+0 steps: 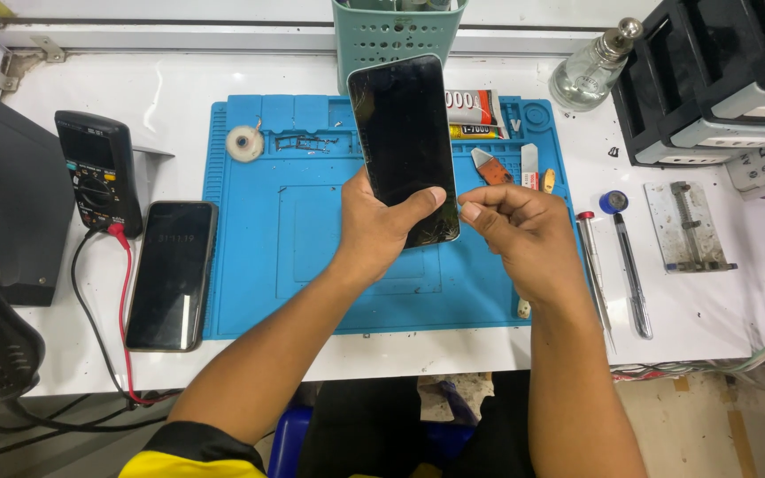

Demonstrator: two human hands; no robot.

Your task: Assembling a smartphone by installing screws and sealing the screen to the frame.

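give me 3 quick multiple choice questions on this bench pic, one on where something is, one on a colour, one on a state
1. Where does the second phone lie?
A. on the white bench left of the mat, beside the multimeter
B. inside the green basket
C. on the black drawer unit

2. What colour is the work mat?
A. red
B. blue
C. grey

3. How is the held phone gripped?
A. flat on the mat, untouched
B. by the right hand alone, from its top
C. the left hand wraps its lower end, screen dark

Answers:
1 A, it rests off the mat's left edge, next to the multimeter.
2 B, the mat is plainly blue.
3 C, the left hand clasps the lower end; the right hand sits pinched by the lower right corner, contact unclear.
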